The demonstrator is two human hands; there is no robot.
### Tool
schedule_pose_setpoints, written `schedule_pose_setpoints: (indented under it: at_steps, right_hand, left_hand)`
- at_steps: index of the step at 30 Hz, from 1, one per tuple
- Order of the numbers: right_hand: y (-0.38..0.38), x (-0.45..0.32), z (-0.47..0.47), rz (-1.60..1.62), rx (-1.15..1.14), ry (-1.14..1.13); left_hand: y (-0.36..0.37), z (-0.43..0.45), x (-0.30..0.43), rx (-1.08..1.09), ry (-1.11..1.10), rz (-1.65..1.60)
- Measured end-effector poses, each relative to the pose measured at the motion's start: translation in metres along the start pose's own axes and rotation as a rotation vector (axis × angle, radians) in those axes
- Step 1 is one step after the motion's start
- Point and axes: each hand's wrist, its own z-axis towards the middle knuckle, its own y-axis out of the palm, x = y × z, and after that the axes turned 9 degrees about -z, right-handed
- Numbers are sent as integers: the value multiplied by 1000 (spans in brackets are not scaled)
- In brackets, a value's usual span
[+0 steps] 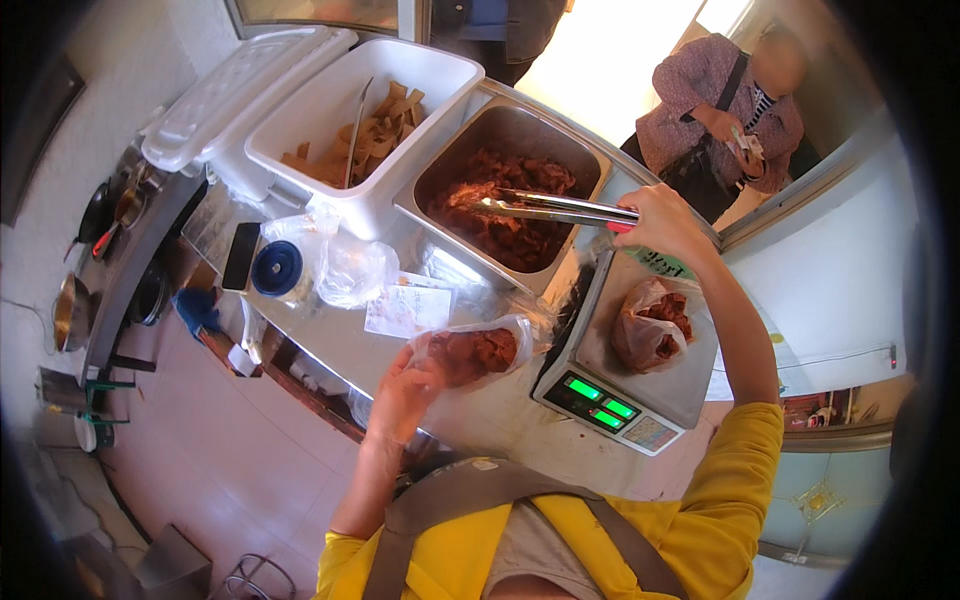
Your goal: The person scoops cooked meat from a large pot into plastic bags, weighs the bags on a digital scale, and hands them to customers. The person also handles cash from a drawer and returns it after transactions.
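Observation:
My left hand [411,394] holds up a clear plastic bag [523,339] with reddish-brown, sauce-coated food [476,354] in it. In my right hand [664,217] is a pair of metal tongs [570,208] with a red part near the grip. The tongs reach over a deep steel pan [517,279] of dark red, saucy food [502,217], and their tips are at the food. Below my right forearm, a second plastic bag of the same food [651,326] stands open on the plate of a digital scale [592,341], whose displays glow green.
A white plastic tub [375,196] holds pale brown strips [390,127] and a utensil. A lid [232,97] stands beside it. Left on the metal counter are a blue-lidded jar [277,268], a dark phone-like object [242,256], plastic bags [352,270] and papers [409,309]. A person [724,112] stands beyond the counter.

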Motion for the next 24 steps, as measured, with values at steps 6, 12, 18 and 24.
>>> schedule_pose_setpoints:
  at_steps: [6,12,18,24]
  right_hand:
    - [-13,5,-27,36,86,-3]
    - [-35,-1,-67,90,62,-6]
    - [-14,-20,-114,309,5,-80]
    - [27,-62,-106,-80,94,-413]
  left_hand:
    - [-7,7,0,47,3,-50]
    - [-13,7,2,30,6,-64]
    - [-16,4,1,71,38,-37]
    - [-13,-1,-1,53,62,30]
